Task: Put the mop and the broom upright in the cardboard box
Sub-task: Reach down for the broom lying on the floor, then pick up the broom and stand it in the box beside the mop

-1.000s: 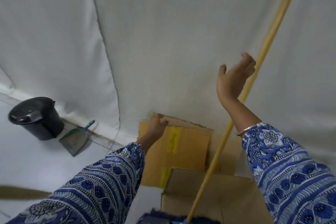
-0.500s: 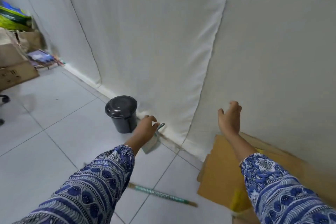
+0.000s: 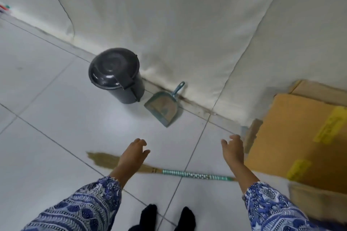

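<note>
Perhaps a storeroom; tiled floor [image 3: 56,118], bin [image 3: 116,75], dustpan [image 3: 162,107].

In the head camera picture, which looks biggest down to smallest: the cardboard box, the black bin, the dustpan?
1. Cardboard box, largest, though cut off by the frame edge and nearer the camera.
2. Black bin.
3. Dustpan, smallest; it sits beside the bin, so that comparison is fair.

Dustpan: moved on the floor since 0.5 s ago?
No. The dustpan lies just right of the black bin, handle toward the wall's base, same as earlier. Its shift in frame is the head camera tilting down.
</note>
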Demonstrator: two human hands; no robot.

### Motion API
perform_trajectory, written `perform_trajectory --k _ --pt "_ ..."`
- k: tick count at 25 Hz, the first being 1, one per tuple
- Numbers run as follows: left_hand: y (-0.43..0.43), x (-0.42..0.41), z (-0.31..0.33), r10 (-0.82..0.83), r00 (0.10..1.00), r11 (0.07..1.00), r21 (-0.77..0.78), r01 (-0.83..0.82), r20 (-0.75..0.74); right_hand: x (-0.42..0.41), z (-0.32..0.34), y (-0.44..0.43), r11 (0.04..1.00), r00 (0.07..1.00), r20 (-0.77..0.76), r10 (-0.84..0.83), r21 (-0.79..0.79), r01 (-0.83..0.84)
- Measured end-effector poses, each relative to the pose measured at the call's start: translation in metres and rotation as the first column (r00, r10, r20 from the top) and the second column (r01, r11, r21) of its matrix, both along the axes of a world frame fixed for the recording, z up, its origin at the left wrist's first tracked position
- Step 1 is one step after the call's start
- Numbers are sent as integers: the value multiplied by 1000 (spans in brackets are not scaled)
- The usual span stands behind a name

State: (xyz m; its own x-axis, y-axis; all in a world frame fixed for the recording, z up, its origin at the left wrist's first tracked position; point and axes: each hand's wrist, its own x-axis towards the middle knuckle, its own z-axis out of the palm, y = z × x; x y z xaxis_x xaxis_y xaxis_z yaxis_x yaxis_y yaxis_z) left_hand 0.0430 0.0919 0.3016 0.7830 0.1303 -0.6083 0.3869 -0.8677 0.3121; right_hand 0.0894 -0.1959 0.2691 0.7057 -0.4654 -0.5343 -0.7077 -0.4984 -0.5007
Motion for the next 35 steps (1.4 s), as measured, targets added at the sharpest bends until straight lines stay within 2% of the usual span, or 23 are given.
perform_trajectory --k 2,4,5,6,9,13,15,16,17,19,21,24,28,31,32,35 --pt "4 -6 -60 -81 993 996 29 84 -81 -14 -62 1 983 982 -123 -146 90 157" --pt "2 -20 -163 -180 967 982 29 188 -180 -39 -175 0 916 919 -247 -308 182 356" --pt "1 -23 -206 -230 956 971 26 238 -181 -46 -217 -2 861 871 -301 -388 218 459" --pt "-6 -28 -245 -295 929 951 23 308 -222 -60 -259 0 809 819 -345 -458 220 545" --pt "-22 -46 -341 -470 858 870 55 490 -208 -86 -342 8 704 709 -390 -587 185 685" --pt "-28 -63 -410 -593 784 775 133 618 -183 -106 -419 12 544 612 -367 -701 281 791" --pt "-27 -69 -412 -599 783 772 136 620 -167 -111 -425 14 454 578 -436 -690 360 815" --pt "-27 -73 -410 -590 793 788 107 607 -150 -113 -427 13 411 536 -467 -703 348 843" --pt "-27 -74 -403 -577 803 801 89 592 -149 -110 -417 13 368 482 -474 -737 316 874" --pt "-27 -70 -373 -568 812 812 70 580 -133 -96 -375 11 359 455 -443 -773 287 888" --pt "-29 -64 -337 -545 832 832 56 552 -108 -82 -327 12 331 447 -411 -794 325 886" --pt "-40 -40 -261 -521 848 849 50 527 -92 -59 -230 6 396 531 -314 -787 403 825" --pt "-72 -10 -87 -551 834 834 43 549 31 -34 -25 -23 460 580 -112 -807 497 736" --pt "-112 -1 32 -541 822 834 -9 551 177 -35 124 -56 549 608 80 -790 533 644" --pt "-133 -4 85 -546 806 825 -21 565 229 -49 187 -74 569 591 155 -792 539 622" --pt "-188 -18 182 -552 743 793 -38 608 380 -77 308 -116 655 552 365 -750 529 540"
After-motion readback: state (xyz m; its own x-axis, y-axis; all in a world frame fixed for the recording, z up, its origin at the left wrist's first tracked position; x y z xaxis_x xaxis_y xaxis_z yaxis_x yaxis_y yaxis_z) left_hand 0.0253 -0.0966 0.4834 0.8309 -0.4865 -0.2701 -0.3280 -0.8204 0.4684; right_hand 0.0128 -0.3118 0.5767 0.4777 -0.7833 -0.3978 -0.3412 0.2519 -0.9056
